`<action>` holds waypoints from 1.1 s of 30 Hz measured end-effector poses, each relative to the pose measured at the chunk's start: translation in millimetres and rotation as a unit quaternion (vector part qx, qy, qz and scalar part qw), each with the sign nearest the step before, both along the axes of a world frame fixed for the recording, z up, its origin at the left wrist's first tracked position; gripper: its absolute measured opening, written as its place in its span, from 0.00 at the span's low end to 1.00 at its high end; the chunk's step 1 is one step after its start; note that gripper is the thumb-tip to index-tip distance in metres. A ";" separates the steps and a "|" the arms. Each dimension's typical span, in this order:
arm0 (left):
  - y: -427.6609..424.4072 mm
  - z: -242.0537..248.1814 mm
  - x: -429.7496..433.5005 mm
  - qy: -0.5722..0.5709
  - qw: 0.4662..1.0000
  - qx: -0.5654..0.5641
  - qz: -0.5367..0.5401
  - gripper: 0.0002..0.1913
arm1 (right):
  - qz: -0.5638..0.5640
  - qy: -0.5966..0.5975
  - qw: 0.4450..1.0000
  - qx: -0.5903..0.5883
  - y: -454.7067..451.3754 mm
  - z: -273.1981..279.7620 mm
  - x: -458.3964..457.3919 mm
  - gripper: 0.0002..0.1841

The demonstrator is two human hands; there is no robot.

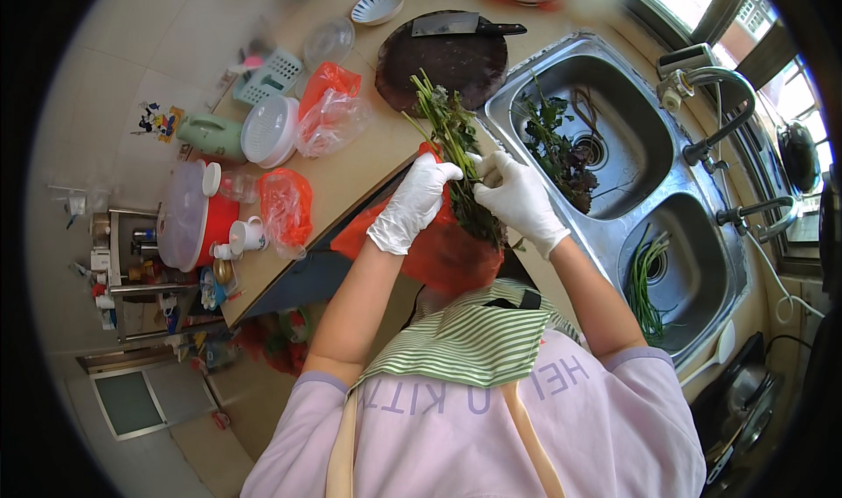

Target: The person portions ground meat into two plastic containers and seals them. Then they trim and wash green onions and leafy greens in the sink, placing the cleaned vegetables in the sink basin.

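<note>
My left hand (414,202), in a white glove, grips a bunch of leafy greens (454,126) by its stems. The pale cut ends point away from me, and dark leaves hang towards my apron. A red plastic bag (454,255) hangs below and around that hand, its mouth near my fingers. My right hand (516,195), also gloved in white, has its fingers bent and pinched at the right side of the bunch; what lies between the fingertips is mostly hidden. More leafy greens (556,143) lie in the far basin of the steel double sink (602,235).
A cleaver (447,24) lies on a round chopping board (421,61) beyond my hands. Long green vegetables (648,268) rest in the near basin. Two taps (723,113) stand along the sink's right side. Plastic bags (286,208), white bowls (266,130) and a mug (248,235) crowd the left counter.
</note>
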State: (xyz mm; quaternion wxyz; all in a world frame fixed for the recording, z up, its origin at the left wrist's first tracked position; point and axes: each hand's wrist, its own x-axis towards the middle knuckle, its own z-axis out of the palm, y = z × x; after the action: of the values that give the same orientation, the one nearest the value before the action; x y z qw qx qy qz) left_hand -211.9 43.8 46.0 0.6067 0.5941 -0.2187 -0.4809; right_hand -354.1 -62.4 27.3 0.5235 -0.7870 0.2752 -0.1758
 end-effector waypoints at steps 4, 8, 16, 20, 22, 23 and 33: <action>0.3 2.0 -0.7 0.006 1.000 -0.018 -0.021 0.15 | 0.090 0.005 0.960 0.264 -19.1 4.6 -5.3 0.14; -4.1 10.1 -13.1 0.005 1.000 -0.013 -0.027 0.13 | 0.116 0.023 0.957 0.265 -25.0 8.4 -7.4 0.12; -6.9 19.3 -10.4 -0.062 0.993 0.039 -0.097 0.17 | 0.109 0.026 0.958 0.264 -25.5 18.0 -12.5 0.10; -5.9 17.5 -14.7 -0.009 0.997 0.016 -0.072 0.24 | 0.090 0.007 0.963 0.252 -24.3 15.9 -13.9 0.14; -6.6 15.7 -17.3 -0.025 0.992 -0.008 -0.121 0.28 | 0.068 0.004 0.968 0.241 -21.9 14.2 -14.1 0.14; -7.0 14.3 -18.4 -0.032 0.988 -0.035 -0.150 0.30 | 0.055 0.002 0.966 0.252 -20.3 13.7 -13.6 0.14; -0.2 -0.4 -23.5 -0.067 0.989 0.041 -0.126 0.30 | 0.054 0.048 0.977 0.201 -16.7 36.7 -19.9 0.10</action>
State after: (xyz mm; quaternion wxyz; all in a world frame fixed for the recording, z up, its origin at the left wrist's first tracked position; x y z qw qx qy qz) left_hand -235.4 43.6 45.6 0.5005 0.6171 -0.3124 -0.5207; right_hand -374.0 -79.0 64.0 0.6657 -0.6870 0.2869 -0.0504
